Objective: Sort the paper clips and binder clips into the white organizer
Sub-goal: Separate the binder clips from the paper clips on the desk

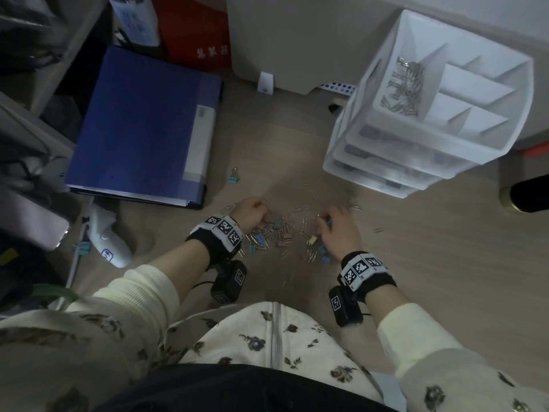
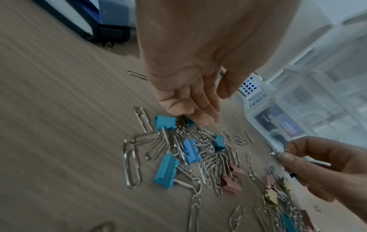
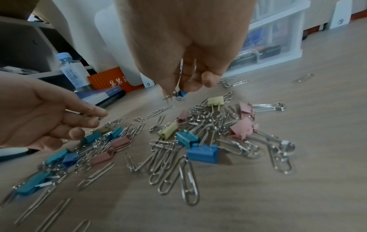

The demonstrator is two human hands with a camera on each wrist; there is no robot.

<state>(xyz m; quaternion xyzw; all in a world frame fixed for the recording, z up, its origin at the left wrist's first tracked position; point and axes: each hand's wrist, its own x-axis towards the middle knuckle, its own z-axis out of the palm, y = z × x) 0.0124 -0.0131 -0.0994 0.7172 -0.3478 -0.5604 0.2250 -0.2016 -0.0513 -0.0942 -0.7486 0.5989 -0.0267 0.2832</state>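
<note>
A mixed pile of silver paper clips and blue, pink and yellow binder clips (image 1: 282, 236) (image 2: 198, 157) (image 3: 198, 133) lies on the wooden floor between my hands. My left hand (image 1: 255, 211) (image 2: 198, 116) reaches down with fairly straight fingers, and its tips touch the pile's left side. My right hand (image 1: 329, 223) (image 3: 188, 84) hovers over the pile's right side. It pinches a small blue binder clip (image 3: 182, 93) together with a few paper clips. The white organizer (image 1: 475, 81) stands at the far right, with several paper clips (image 1: 405, 84) in its left compartment.
Clear drawers (image 1: 386, 162) sit under the organizer's top tray. A blue ring binder (image 1: 142, 120) lies to the left, and a stray blue binder clip (image 1: 233, 176) beside its corner. A white shoe (image 1: 110, 242) lies near my left arm. A dark round object (image 1: 525, 194) is at the right edge.
</note>
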